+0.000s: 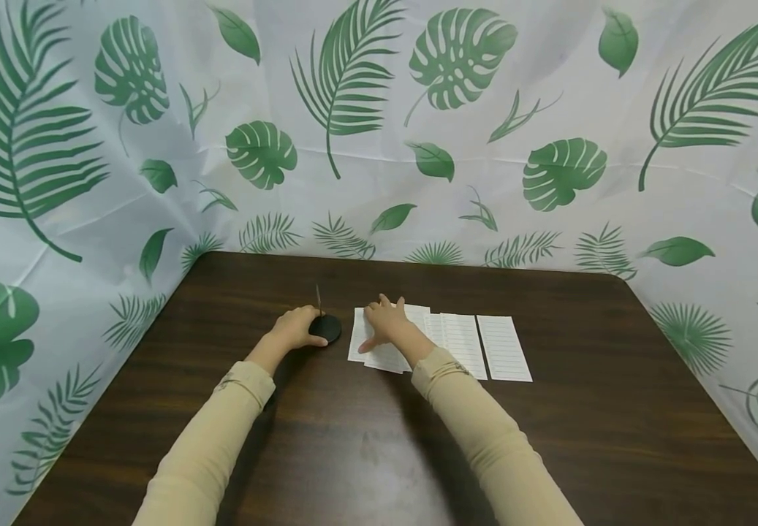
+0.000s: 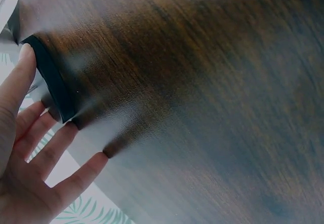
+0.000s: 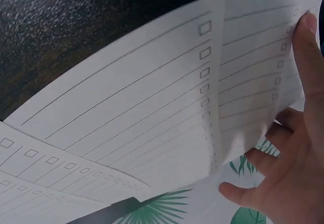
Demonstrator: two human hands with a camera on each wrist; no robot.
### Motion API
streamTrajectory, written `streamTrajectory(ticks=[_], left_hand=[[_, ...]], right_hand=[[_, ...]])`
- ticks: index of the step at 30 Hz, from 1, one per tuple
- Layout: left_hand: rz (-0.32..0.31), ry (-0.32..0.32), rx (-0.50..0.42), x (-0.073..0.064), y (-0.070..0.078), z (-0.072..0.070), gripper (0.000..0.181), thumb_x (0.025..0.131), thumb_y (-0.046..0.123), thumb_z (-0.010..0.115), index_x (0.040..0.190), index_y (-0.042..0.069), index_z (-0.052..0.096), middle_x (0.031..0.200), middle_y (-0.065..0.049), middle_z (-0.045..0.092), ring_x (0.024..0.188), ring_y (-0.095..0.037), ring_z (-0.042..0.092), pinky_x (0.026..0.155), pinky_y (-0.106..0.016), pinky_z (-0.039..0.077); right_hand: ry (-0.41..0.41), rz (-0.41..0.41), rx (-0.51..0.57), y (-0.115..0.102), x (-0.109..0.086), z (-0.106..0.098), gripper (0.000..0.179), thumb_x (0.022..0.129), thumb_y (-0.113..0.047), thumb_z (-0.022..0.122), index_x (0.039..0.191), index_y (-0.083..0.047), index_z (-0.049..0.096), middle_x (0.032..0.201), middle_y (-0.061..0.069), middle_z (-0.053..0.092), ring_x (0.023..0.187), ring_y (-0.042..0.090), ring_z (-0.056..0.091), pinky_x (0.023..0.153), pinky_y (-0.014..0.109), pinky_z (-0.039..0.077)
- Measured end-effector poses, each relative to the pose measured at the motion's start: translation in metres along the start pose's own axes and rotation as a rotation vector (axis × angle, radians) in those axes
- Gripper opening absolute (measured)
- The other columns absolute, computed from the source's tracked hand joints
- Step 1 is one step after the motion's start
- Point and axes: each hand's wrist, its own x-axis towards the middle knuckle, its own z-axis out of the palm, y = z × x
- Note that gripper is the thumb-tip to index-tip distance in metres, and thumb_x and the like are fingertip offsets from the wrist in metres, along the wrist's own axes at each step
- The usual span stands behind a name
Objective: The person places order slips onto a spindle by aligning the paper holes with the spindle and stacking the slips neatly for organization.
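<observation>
My left hand [image 1: 294, 328] holds a black round base with a thin upright metal rod, which looks like a paper spike [image 1: 328, 330]. In the left wrist view the thumb lies at one side of the base [image 2: 53, 82] and fingertips touch the opposite edge. My right hand [image 1: 384, 324] spreads over the leftmost of several overlapping white checklist slips [image 1: 385, 356]. Lines and small boxes are printed on these slips [image 3: 126, 82]. The right thumb touches a slip near its edge; some right fingertips are hidden beside the paper.
Further checklist slips [image 1: 463, 343] overlap towards the right, and the rightmost slip [image 1: 503, 348] lies slightly apart. All rest on a dark wood-grain table [image 1: 602, 409]. A white curtain with green leaves [image 1: 379, 190] borders the table's back and sides.
</observation>
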Motion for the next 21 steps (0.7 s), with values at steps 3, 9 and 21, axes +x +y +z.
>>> streamTrajectory(ticks=[3,9,21], left_hand=[[-0.009,0.003,-0.003,-0.0002,0.0002,-0.0003,0.064,0.081,0.034,0.074,0.131,0.002,0.052,0.132,-0.018,0.054,0.120,-0.038,0.052,0.097,-0.053,0.046],[-0.005,0.002,-0.015,0.0002,0.0027,0.0000,0.065,0.081,0.034,0.074,0.132,0.000,0.052,0.132,-0.018,0.054,0.119,-0.038,0.052,0.098,-0.053,0.046],[-0.005,0.002,-0.010,-0.0037,0.0036,-0.0017,0.065,0.081,0.032,0.074,0.132,0.000,0.051,0.133,-0.019,0.053,0.121,-0.038,0.051,0.098,-0.054,0.045]], right_hand=[[0.056,-0.027,0.001,-0.0011,0.0010,0.0009,0.087,0.069,-0.058,0.072,0.137,-0.010,0.047,0.146,0.008,0.043,0.143,0.033,0.021,0.112,0.066,0.018],[0.150,-0.060,0.015,-0.0017,-0.0009,0.0022,0.078,0.068,-0.055,0.075,0.131,-0.012,0.054,0.143,0.011,0.044,0.142,0.036,0.022,0.110,0.068,0.019],[0.338,-0.111,0.049,-0.0040,-0.0050,0.0042,0.063,0.069,-0.046,0.079,0.121,-0.017,0.056,0.159,0.015,0.004,0.145,0.038,-0.010,0.111,0.071,0.005]])
